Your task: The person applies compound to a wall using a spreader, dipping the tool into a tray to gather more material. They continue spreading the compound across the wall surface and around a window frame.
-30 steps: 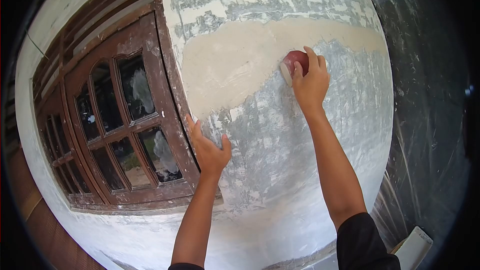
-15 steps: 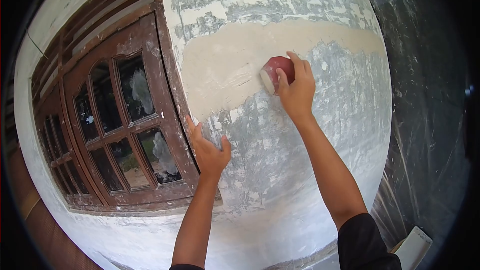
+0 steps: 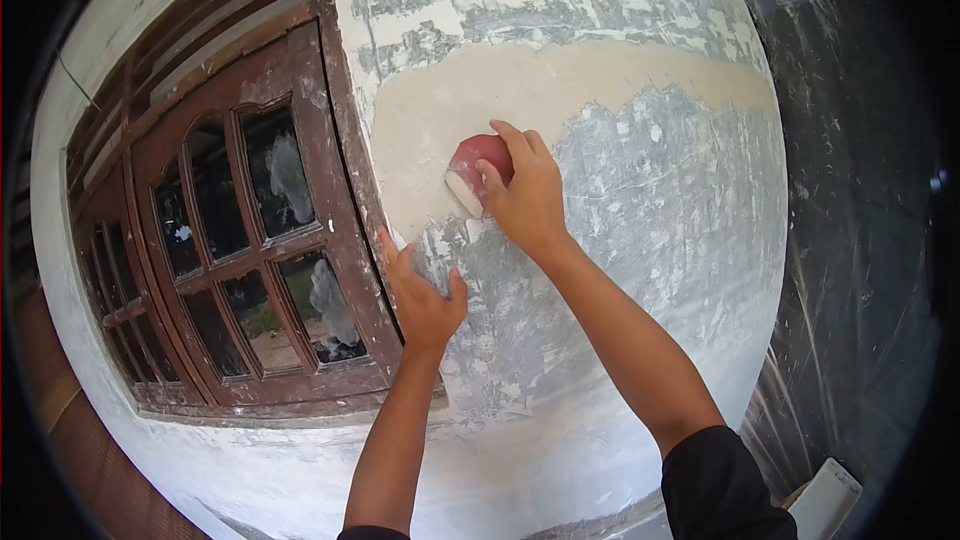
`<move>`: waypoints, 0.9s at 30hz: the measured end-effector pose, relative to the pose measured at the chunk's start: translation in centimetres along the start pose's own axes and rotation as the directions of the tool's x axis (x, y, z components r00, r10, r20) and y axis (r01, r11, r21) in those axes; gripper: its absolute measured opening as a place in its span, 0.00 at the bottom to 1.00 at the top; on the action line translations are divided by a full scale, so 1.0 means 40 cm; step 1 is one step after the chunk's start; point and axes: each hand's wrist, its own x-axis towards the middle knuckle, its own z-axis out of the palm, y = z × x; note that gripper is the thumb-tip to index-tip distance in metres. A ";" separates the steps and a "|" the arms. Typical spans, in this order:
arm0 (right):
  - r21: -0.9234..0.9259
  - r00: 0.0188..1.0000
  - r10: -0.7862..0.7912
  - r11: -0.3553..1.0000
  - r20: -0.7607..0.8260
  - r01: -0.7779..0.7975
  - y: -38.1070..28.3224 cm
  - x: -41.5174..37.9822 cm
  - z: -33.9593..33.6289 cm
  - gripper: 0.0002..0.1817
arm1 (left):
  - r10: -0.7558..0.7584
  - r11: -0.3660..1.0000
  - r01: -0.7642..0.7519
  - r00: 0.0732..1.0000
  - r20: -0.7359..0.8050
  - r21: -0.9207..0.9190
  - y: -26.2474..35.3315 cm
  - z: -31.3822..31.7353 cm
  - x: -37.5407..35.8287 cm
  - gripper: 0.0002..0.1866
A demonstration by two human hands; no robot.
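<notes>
- Rough plaster wall (image 3: 640, 240) fills most of the view; it is grey and white with many scratches, and a wide band of smooth beige filler (image 3: 470, 100) goes across its upper part
- Left of the wall stands a brown wooden window frame (image 3: 335, 190) with small glass panes, and some panes have white smears on them
- On the right side hangs a dark plastic sheet (image 3: 860, 270) with pale streaks, and at the bottom right corner lies a white flat piece (image 3: 825, 500); what it is I cannot tell
- A red sanding block (image 3: 478, 162) with a pale edge is pressed flat against the wall, at the lower border of the beige filler, near the window frame
- The right hand (image 3: 525, 202) grips this block: the fingers (image 3: 520, 145) are curled over its top and right side, and the thumb lies on its lower part, so the block shows out to the left of the fingers
- The left hand (image 3: 425, 300) holds nothing; it is open and laid flat on the wall, just beside the window frame, with the fingers pointing up and the thumb spread to the right
- The left hand is below the block and apart from it
- Both forearms come up from the bottom, and the right arm has a black sleeve (image 3: 725, 490)
</notes>
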 end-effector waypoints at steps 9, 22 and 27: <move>-0.180 0.936 0.015 0.980 -0.352 -0.083 0.083 0.031 -0.102 0.25 | -0.008 1.000 0.008 1.000 -0.002 0.007 -0.004 0.003 -0.004 0.34; -0.248 0.932 0.033 0.960 -0.361 -0.130 0.117 0.047 -0.131 0.25 | 0.002 1.000 -0.002 1.000 -0.010 0.008 0.000 -0.001 -0.002 0.33; 0.051 0.986 -0.118 0.992 0.114 0.113 -0.051 -0.026 0.023 0.26 | 0.014 1.000 -0.014 1.000 -0.012 0.006 -0.007 0.003 -0.003 0.33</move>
